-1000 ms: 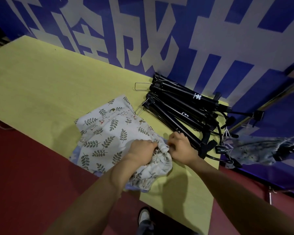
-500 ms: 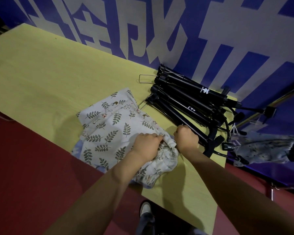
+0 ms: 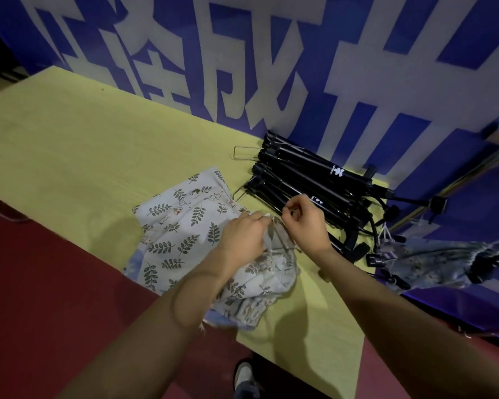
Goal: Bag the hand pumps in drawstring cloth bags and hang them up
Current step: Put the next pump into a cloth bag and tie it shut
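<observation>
A pile of leaf-print drawstring cloth bags lies on the yellow table. My left hand grips the bunched mouth of the top bag. My right hand pinches a thin drawstring at that mouth, fingers closed. Several black hand pumps lie stacked just beyond my hands against the wall. A bagged pump in grey patterned cloth hangs off the table's right end.
A blue banner wall with big white characters stands right behind the table. A metal rail slants along the right. Red floor lies in front, and my shoe shows below the table edge.
My right hand has lifted from the bag's mouth and pulled up and back toward the pumps, drawing the string. My left hand keeps its hold on the bunched cloth.
</observation>
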Available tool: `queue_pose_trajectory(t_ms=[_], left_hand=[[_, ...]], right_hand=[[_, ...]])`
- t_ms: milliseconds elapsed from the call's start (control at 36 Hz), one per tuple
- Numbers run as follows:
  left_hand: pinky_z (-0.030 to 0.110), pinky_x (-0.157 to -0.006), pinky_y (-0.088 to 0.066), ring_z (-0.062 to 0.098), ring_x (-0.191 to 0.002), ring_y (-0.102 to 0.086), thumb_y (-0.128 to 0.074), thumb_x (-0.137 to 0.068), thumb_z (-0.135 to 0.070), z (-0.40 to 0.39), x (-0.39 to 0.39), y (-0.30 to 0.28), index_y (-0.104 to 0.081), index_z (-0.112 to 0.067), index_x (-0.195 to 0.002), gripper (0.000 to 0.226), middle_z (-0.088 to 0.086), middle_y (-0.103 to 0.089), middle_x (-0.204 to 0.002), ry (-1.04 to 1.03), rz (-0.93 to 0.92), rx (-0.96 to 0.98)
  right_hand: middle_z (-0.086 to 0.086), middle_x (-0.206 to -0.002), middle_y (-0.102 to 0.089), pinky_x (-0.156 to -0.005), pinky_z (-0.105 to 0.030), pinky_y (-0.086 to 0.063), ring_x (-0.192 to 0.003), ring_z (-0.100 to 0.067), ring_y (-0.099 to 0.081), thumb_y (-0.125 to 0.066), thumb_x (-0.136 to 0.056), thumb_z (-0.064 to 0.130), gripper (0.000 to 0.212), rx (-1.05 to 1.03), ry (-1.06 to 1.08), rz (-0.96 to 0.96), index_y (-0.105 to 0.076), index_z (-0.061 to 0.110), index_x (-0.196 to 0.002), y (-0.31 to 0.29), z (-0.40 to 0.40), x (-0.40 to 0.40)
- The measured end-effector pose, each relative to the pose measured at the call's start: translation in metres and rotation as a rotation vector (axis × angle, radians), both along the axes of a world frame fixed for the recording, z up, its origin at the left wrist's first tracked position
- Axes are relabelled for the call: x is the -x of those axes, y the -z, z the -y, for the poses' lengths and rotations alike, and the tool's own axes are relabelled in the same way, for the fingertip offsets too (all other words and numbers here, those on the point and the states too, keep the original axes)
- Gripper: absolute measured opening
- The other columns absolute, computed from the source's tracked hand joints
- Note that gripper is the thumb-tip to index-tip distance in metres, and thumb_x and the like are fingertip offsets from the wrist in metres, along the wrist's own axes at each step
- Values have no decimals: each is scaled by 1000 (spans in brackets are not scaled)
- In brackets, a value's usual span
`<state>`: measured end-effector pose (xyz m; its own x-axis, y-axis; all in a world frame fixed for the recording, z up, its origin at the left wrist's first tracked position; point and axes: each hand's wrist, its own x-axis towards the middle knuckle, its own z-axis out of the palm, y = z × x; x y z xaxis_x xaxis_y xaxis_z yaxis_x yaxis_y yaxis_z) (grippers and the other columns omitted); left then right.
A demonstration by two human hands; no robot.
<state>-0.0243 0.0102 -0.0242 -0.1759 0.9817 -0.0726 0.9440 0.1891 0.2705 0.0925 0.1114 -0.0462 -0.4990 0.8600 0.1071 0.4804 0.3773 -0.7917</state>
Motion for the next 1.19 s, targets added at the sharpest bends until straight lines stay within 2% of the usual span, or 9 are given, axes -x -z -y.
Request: queue_pose_trajectory(t_ms=[194,278,417,583,778,889,972,1083,1194], left_hand=[[40,-94,-49,24,-116,-53,-55,-87,-5,-9,17,-29,-47,-18,-134,49,3,-54,-129,-108,179,-43],[32,-104,-41,22,-125,-48,-59,-85,-2,-10,24,-43,-40,-18,-141,62,3,-47,-139,-116,300,-61],[24,-105,-35,19,-132,-41,-61,-79,7,-12,30,-65,-34,-19,-144,75,3,-41,-144,-117,428,-62],[35,-108,-38,23,-136,-35,-54,-79,10,-16,41,-83,-25,-23,-148,82,1,-32,-151,-112,393,-67],[40,-90,-42,30,-131,-27,-49,-85,2,-17,45,-84,-15,-27,-150,79,-4,-30,-149,-182,133,-1],[39,-82,-46,30,-120,-46,-45,-86,0,-18,43,-82,-36,-20,-143,61,3,-45,-137,-274,43,-53],[38,-77,-47,29,-112,-53,-46,-87,1,-21,38,-83,-45,-16,-134,49,6,-50,-129,-305,-107,-93],[35,-74,-44,30,-117,-46,-47,-87,4,-28,36,-87,-35,-13,-138,55,7,-41,-136,-265,-251,-98],[36,-72,-44,30,-109,-50,-55,-83,2,-41,35,-85,-34,-6,-137,59,4,-25,-146,-183,-75,-50]], right_hand=[[10,-76,-59,-71,-36,-49,-77,-14,-56,-66,-82,19,6,-108,-168,-32,-66,20,-87,-19,14,6],[2,-92,-60,-81,-34,-35,-91,-16,-45,-69,-80,23,8,-291,-257,62,-69,17,-85,-20,16,9],[-7,-128,-41,-88,-29,-16,-115,-25,-29,-71,-81,31,12,-411,-142,203,-70,22,-88,-30,17,17],[-4,-145,-25,-105,-41,-18,-128,-28,-19,-70,-79,35,45,-376,-168,296,-58,34,-123,-51,7,24],[-7,-117,-45,-97,-29,-45,-109,-23,-52,-48,-90,-1,44,-103,-178,169,-51,12,-131,-62,-1,21],[-1,-110,-48,-92,-20,-42,-104,-14,-51,-48,-86,-4,46,-131,-209,102,-55,11,-129,-68,-2,23],[6,-108,-49,-90,-27,-47,-101,-9,-51,-49,-85,-2,45,-195,-196,53,-59,13,-126,-73,-3,25],[1,-113,-54,-86,-30,-50,-103,-12,-54,-48,-85,-2,44,-235,-77,3,-60,16,-123,-77,-10,27],[-1,-105,-54,-80,-39,-55,-93,-15,-55,-51,-87,0,29,-68,-114,118,-64,13,-108,-75,-23,26]])
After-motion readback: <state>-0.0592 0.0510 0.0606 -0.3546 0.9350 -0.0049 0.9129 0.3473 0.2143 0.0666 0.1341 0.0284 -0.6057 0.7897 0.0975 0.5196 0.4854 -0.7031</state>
